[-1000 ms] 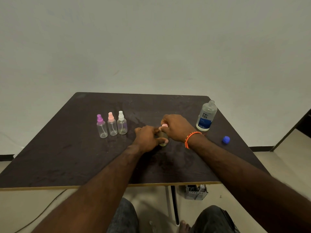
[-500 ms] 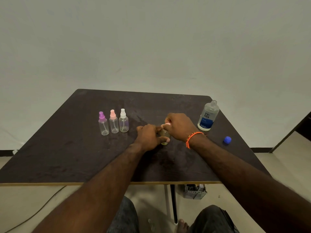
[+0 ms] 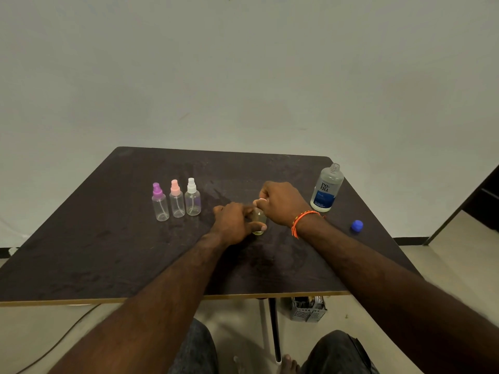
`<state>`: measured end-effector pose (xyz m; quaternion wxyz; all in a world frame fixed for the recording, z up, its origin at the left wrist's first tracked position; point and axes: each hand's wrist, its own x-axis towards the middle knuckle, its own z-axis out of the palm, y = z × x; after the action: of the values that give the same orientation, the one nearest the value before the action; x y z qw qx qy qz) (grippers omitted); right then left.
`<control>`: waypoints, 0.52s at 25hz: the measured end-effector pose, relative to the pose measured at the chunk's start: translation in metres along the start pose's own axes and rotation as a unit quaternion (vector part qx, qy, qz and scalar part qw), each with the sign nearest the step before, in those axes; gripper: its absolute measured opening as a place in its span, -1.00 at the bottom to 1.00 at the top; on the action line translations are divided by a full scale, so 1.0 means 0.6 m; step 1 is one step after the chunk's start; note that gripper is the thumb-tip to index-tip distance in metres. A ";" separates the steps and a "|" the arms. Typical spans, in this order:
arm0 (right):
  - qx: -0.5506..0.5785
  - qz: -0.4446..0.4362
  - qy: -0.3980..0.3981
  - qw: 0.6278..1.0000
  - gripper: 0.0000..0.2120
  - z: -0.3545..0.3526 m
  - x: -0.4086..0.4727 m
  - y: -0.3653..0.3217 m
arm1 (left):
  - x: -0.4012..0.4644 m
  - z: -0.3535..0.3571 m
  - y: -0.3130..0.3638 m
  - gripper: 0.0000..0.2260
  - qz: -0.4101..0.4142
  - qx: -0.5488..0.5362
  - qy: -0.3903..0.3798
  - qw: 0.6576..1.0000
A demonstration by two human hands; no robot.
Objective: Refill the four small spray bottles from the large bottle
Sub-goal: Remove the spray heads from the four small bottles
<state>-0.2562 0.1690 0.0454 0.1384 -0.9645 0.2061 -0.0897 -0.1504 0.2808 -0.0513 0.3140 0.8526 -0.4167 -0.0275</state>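
Head view: left hand (image 3: 234, 222) curled round small clear plastic spray bottle (image 3: 259, 220) upright on dark scuffed tabletop (image 3: 108, 238); right hand (image 3: 283, 202) pinching its pink cap (image 3: 260, 201).

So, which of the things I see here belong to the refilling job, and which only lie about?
Belong to the job:
- large bottle, uncapped
- blue cap
- three small spray bottles in a row
- fourth small bottle, held by left hand and right hand

Lying about:
- grey basket on the floor
- cable

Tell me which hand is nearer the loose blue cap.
Right. The right hand sits left of the blue cap, gripping the small bottle's top; the left hand is farther left.
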 end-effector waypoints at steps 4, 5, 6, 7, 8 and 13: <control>0.008 -0.039 -0.052 0.998 -0.81 -0.005 -0.006 -0.011 | 0.000 0.001 -0.001 -0.69 0.002 -0.011 0.004 1.000; 0.015 -0.047 -0.060 0.997 -0.79 -0.005 -0.009 -0.013 | -0.001 0.000 0.001 -0.65 0.000 -0.008 0.005 1.000; 0.023 -0.053 -0.061 0.996 -0.76 -0.003 -0.012 -0.012 | -0.001 0.002 -0.001 -0.63 -0.001 -0.009 0.004 1.000; 0.036 -0.057 -0.055 0.996 -0.71 -0.001 -0.014 -0.011 | -0.001 0.002 -0.002 -0.65 0.000 -0.014 0.001 1.000; 0.051 -0.056 -0.045 0.996 -0.63 0.001 -0.016 -0.009 | 0.000 0.002 -0.004 -0.69 0.002 -0.019 -0.005 1.000; 0.023 -0.011 -0.026 0.999 -0.66 0.004 0.003 0.006 | 0.002 0.000 -0.003 -0.67 -0.008 -0.001 -0.006 1.000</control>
<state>-0.2553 0.1655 0.0421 0.1651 -0.9653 0.1893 -0.0714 -0.1487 0.2805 -0.0522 0.3120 0.8557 -0.4113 -0.0355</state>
